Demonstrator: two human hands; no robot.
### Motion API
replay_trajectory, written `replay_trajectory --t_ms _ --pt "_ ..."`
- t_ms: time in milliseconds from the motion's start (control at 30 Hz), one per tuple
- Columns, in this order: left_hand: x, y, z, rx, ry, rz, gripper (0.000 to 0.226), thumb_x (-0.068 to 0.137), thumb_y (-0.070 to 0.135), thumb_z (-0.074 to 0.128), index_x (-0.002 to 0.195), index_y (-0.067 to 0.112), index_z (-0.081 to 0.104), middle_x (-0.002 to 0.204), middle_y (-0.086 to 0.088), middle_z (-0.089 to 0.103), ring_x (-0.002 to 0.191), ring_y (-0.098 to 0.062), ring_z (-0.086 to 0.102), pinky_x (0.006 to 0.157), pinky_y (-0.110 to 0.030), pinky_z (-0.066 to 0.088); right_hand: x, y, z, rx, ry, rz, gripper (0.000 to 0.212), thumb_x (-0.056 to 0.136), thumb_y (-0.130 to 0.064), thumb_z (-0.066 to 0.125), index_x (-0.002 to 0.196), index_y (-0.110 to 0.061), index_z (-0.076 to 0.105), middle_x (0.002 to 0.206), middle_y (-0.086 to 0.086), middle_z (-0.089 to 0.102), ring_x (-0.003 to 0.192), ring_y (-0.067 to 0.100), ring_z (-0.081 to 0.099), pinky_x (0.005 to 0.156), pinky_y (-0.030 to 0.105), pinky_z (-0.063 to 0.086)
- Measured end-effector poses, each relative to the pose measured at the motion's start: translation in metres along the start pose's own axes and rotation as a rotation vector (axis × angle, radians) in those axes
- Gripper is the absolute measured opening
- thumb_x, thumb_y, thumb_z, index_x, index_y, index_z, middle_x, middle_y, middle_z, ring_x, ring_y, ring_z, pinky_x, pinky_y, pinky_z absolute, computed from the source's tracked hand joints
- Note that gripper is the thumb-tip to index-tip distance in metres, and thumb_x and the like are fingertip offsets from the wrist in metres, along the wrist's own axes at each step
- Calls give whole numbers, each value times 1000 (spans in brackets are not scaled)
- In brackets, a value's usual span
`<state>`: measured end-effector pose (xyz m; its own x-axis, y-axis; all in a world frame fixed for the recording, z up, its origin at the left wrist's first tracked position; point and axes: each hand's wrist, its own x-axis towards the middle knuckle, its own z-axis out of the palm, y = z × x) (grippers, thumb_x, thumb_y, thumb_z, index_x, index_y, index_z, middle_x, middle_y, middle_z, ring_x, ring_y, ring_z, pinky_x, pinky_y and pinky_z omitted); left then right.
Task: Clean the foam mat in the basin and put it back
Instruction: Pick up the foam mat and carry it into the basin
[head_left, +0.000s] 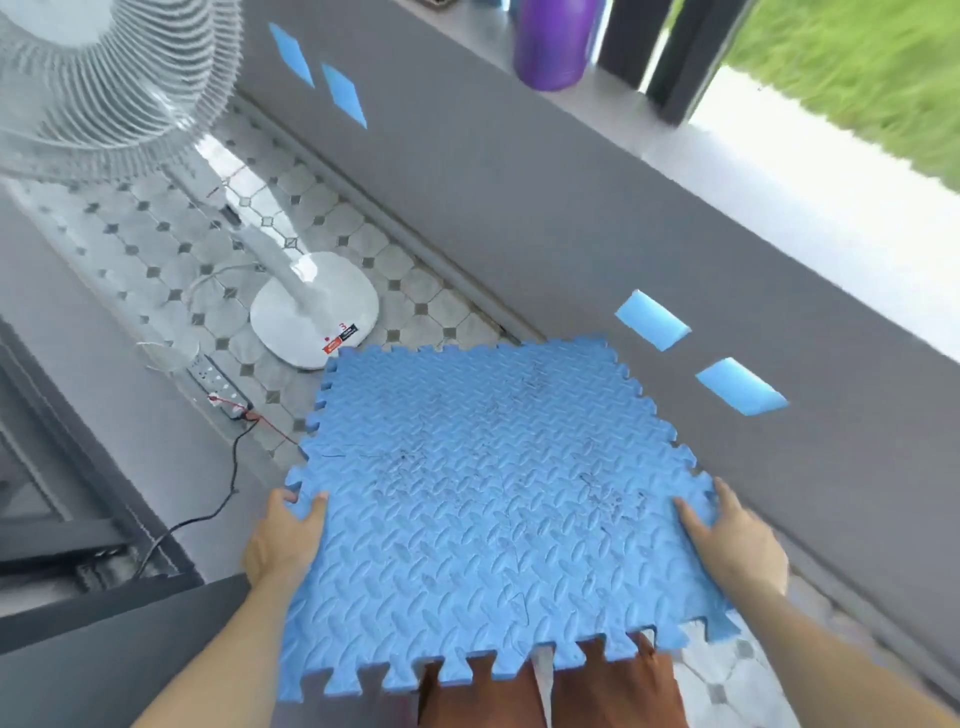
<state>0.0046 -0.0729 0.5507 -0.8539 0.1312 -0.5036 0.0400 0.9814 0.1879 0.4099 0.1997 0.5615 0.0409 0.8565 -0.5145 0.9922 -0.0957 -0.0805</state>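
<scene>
A square blue foam mat (488, 509) with interlocking toothed edges and a raised diamond pattern is held flat in front of me, above the floor. Dark dirt smudges mark its upper surface. My left hand (283, 538) grips its left edge, thumb on top. My right hand (732, 540) grips the right edge the same way. No basin is in view.
A white standing fan (311, 306) stands on the tiled floor to the left, with a power strip (218, 384) and black cable beside it. A low grey wall (571, 208) with blue diamond inserts runs along the right. A purple container (553, 41) sits on its ledge. Grass lies beyond.
</scene>
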Motion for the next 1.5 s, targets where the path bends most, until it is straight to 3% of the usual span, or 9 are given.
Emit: replay_trajectory --t_ms 233,333,467,633,833,1000,1200,1367,1500 --pt "0 48 -21 77 -54 242 46 86 53 58 112 15 51 113 -20 63 107 -40 57 85 -41 41 -80 60 -4 145 -14 234 74 85 -70 41 147 -30 33 119 14 67 107 37 62 82 42 50" --pt "-10 76 -16 173 -71 364 47 88 53 56 114 14 52 110 -20 65 105 -38 59 82 -39 42 -107 92 6 267 -3 319 72 85 -69 44 144 -28 36 120 12 67 102 36 63 83 44 52" --pt "-34 116 2 287 -131 499 44 89 52 54 114 16 51 106 -17 66 102 -37 60 79 -39 42 -144 134 18 352 26 461 70 88 -65 45 146 -28 34 116 10 67 100 33 63 73 39 48" --pt "-91 171 50 400 -213 700 44 89 49 55 116 14 53 101 -16 65 100 -36 59 75 -36 39 -196 200 35 498 60 712 69 87 -63 48 146 -29 36 123 10 64 106 34 61 83 42 49" --pt "-191 239 138 582 -393 960 44 89 47 55 119 16 48 113 -14 64 106 -35 59 84 -34 43 -267 286 45 562 57 1058 70 86 -68 44 145 -31 37 129 12 62 116 36 57 93 44 45" --pt "-288 285 202 745 -536 1106 47 87 49 54 123 21 43 97 -10 64 96 -30 61 77 -34 44 -318 346 65 675 131 1268 73 84 -66 50 143 -24 44 128 16 62 117 40 55 95 48 45" --pt "-416 328 276 865 -568 1336 54 85 48 55 129 20 42 99 -7 65 98 -27 60 77 -35 46 -354 402 83 819 243 1475 69 88 -57 56 140 -13 47 128 22 61 117 42 56 96 47 43" --pt "-517 347 330 970 -536 1474 62 87 48 54 131 8 39 111 -13 63 104 -32 59 82 -38 46 -377 435 98 935 286 1643 68 85 -61 57 132 -11 56 120 22 65 112 41 60 92 45 45" --pt "-580 350 359 1036 -523 1607 60 87 48 53 132 12 36 100 -7 62 91 -28 60 70 -36 45 -392 447 104 1008 275 1747 65 86 -63 54 131 -16 57 123 15 65 112 37 60 85 40 44"
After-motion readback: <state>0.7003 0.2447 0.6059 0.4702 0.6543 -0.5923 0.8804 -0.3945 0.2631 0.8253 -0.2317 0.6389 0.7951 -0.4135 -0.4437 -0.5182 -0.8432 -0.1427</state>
